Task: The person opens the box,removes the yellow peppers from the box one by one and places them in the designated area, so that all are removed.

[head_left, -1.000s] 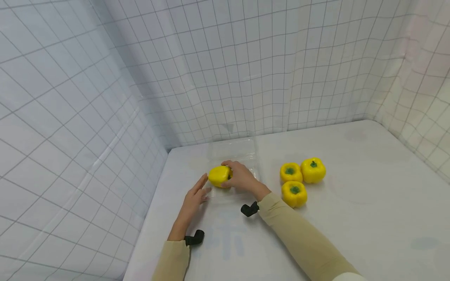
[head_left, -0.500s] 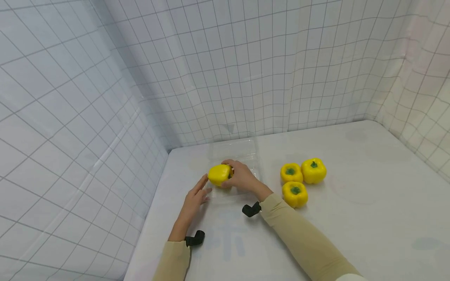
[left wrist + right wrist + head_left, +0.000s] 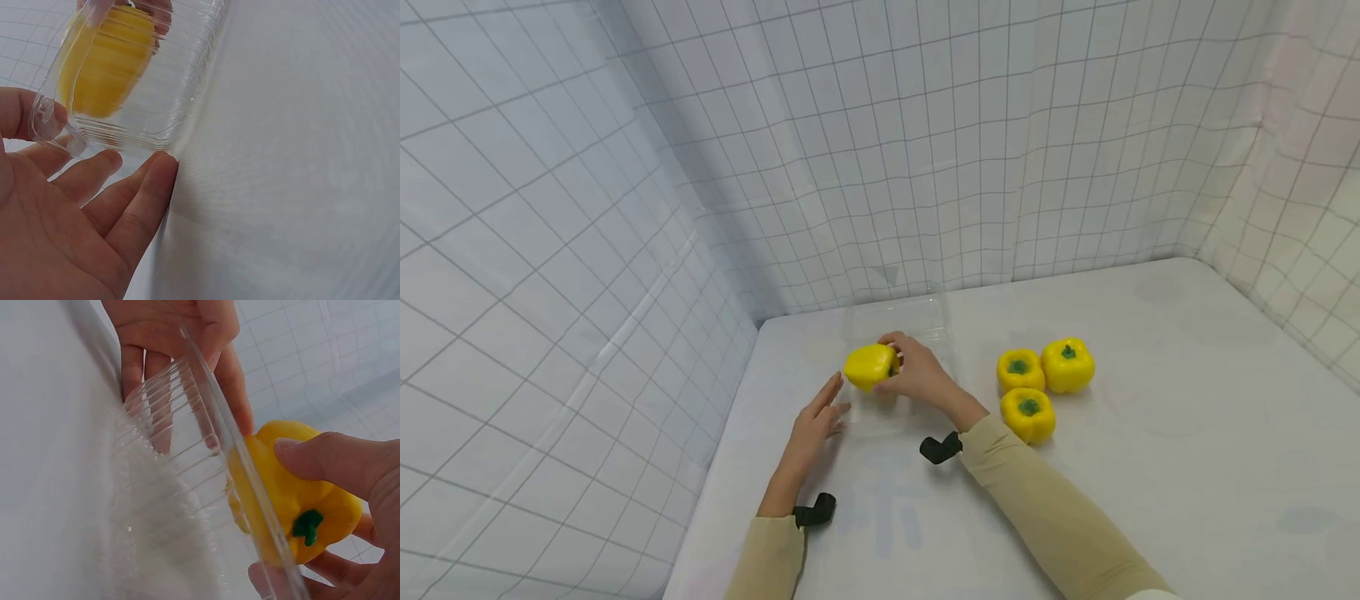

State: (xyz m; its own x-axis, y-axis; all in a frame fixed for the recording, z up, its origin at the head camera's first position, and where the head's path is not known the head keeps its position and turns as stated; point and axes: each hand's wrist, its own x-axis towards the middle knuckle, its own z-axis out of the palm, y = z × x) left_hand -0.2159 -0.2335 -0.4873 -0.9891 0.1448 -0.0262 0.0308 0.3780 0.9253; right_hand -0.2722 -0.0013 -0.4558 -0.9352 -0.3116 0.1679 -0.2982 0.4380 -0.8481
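A yellow bell pepper (image 3: pixel 869 367) with a green stem lies on its side in my right hand (image 3: pixel 919 375), held between the thumb and fingers. In the right wrist view the bell pepper (image 3: pixel 290 481) is at the rim of a clear plastic clamshell container (image 3: pixel 187 459), partly seen through its wall. The container's lid (image 3: pixel 898 315) is folded open towards the back. My left hand (image 3: pixel 807 433) is at the container's left side, fingers extended. In the left wrist view its fingertips (image 3: pixel 164 170) touch the ribbed outer wall of the container (image 3: pixel 169 94).
Three more yellow bell peppers stand grouped to the right: one at the back left (image 3: pixel 1020 371), one at the back right (image 3: pixel 1068 365) and one in front (image 3: pixel 1028 415). Grid-patterned white curtains (image 3: pixel 895 150) enclose the white table (image 3: pixel 1150 450) at the back and sides.
My right hand has shifted slightly up and away with the bell pepper still in its grip. The left hand has stayed at the container's side. The other bell peppers have not moved.
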